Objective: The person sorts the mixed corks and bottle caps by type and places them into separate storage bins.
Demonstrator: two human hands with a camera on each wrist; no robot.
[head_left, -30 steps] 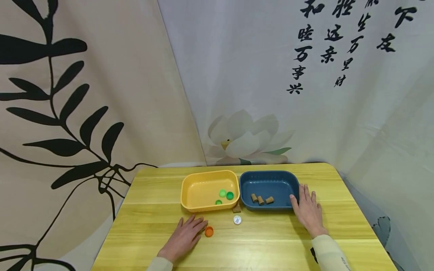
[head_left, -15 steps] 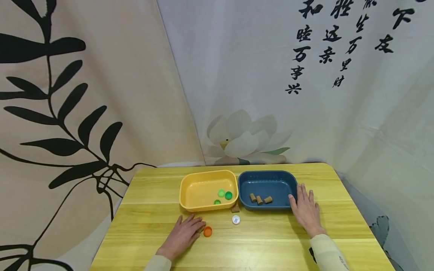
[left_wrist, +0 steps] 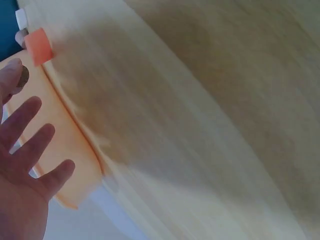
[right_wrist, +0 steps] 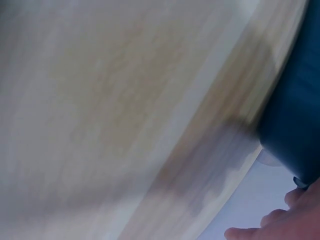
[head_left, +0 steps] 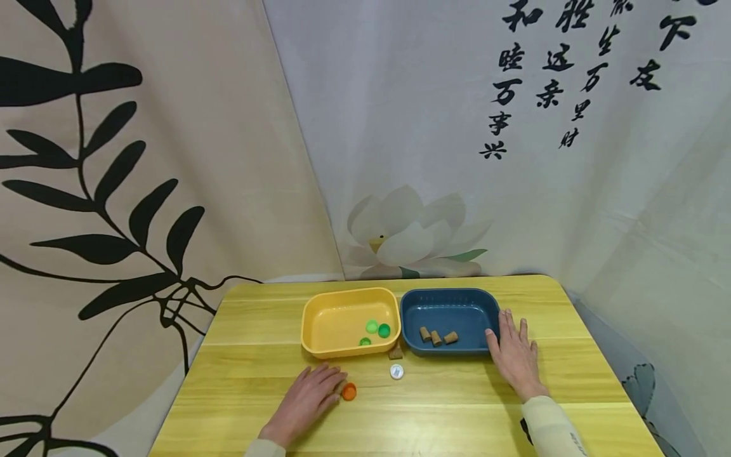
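Observation:
My left hand (head_left: 305,401) is above the table's front half. It pinches a brown cork (left_wrist: 23,77) between thumb and finger, the other fingers spread. Just right of it is an orange bottle cap (head_left: 349,391). My right hand (head_left: 518,358) rests at the right rim of the blue tray (head_left: 450,296), its fingers extended along the outside and the thumb over the edge. Several corks (head_left: 436,338) lie in that tray. In the yellow tray (head_left: 325,352) are green bottle caps (head_left: 384,331).
In front of the trays lie a white cap (head_left: 396,371) and another brown cork-like piece (head_left: 396,351), partly under the yellow tray's corner. The trays stand side by side on the wooden table (head_left: 434,419). A printed curtain (head_left: 274,158) hangs behind it.
The head view has shifted slightly. The left hand stays beside the orange cap with small finger movement; the right hand remains at the blue tray. Trays and caps keep their places.

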